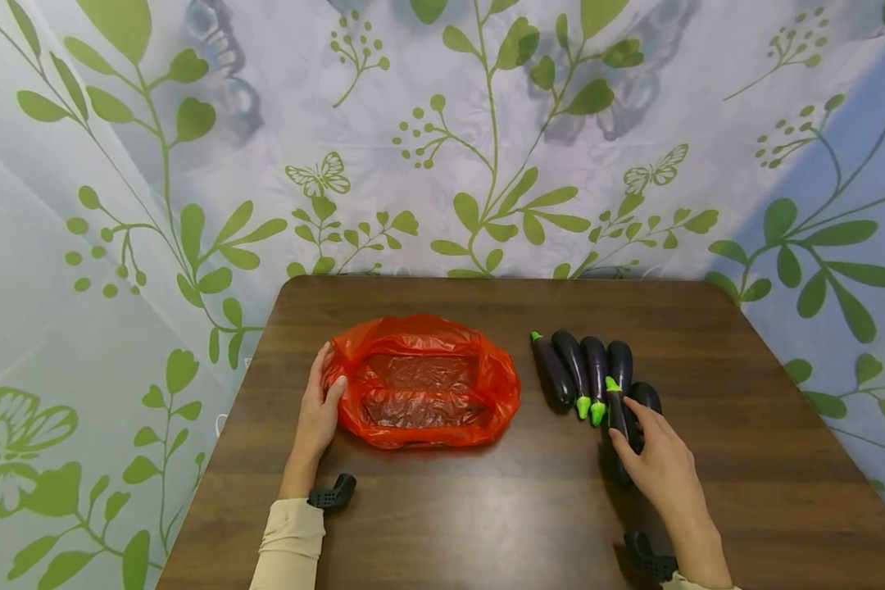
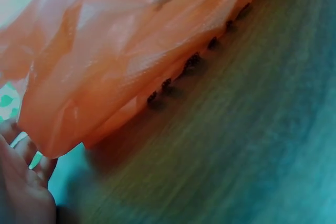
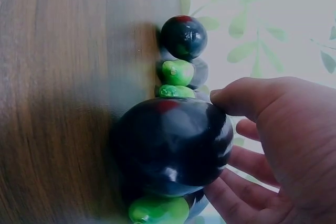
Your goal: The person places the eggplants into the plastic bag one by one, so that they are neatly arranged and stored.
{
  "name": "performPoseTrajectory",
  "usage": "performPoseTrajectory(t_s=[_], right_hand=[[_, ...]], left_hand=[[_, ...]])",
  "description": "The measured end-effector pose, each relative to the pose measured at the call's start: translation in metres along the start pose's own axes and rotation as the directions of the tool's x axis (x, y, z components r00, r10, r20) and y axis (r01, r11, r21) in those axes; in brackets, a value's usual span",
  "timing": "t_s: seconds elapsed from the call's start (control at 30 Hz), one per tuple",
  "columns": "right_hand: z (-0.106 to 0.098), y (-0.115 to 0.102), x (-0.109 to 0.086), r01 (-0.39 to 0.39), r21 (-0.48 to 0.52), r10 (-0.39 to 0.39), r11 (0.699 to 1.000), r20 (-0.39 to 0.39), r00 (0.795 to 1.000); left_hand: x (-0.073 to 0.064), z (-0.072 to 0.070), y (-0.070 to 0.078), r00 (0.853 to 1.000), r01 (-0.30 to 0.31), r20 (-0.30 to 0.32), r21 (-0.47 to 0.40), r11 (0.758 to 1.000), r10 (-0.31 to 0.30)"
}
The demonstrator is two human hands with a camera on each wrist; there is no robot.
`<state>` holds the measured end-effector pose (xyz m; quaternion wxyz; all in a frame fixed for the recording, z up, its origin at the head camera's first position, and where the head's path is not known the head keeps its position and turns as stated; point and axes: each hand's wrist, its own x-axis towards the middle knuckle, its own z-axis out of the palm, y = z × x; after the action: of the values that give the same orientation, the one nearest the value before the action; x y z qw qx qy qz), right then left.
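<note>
A red plastic bag [image 1: 422, 438] stands on the table with its mouth spread wide. My left hand [image 1: 319, 414] is at the bag's left side, its fairly straight fingers touching the plastic. The bag's side [image 2: 115, 72] fills much of the left wrist view. On the right lie several dark purple eggplants [image 1: 553, 373] with bright green stems. My right hand [image 1: 664, 459] holds the nearest eggplant [image 3: 173, 140], thumb on one side and fingers on the other. Its green stem [image 1: 613, 384] points away from me. Another eggplant [image 1: 645, 397] lies just beyond the fingers, partly hidden.
The brown wooden table [image 1: 457, 524] reaches back to a patterned curtain [image 1: 383, 197] with green leaves and butterflies. Black wrist mounts [image 1: 333, 492] sit on both forearms. Bare tabletop separates the bag from the eggplants.
</note>
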<state>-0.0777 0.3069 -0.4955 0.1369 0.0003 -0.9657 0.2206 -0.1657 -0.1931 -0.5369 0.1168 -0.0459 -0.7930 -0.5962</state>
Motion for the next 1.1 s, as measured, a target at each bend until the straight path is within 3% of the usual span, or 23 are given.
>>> performPoseTrajectory(t_s=[0.17,0.23,0.4,1.1], right_hand=[[0.000,0.000,0.000,-0.004,-0.001,0.004,1.000,-0.001,1.000],[0.001,0.000,0.000,-0.009,-0.002,0.009,1.000,0.004,1.000],[0.001,0.000,0.000,-0.016,-0.014,0.016,1.000,0.010,1.000],[0.002,-0.003,0.002,-0.025,0.005,0.025,1.000,-0.050,0.998]], left_hand=[[-0.001,0.002,-0.004,0.995,-0.101,0.026,0.098,0.990,0.099],[0.001,0.004,-0.015,0.993,-0.115,0.036,0.137,0.984,0.111],[0.001,0.004,-0.014,0.995,-0.095,0.057,0.176,0.980,0.086],[0.000,0.003,-0.011,0.998,-0.059,0.036,0.157,0.986,0.054]])
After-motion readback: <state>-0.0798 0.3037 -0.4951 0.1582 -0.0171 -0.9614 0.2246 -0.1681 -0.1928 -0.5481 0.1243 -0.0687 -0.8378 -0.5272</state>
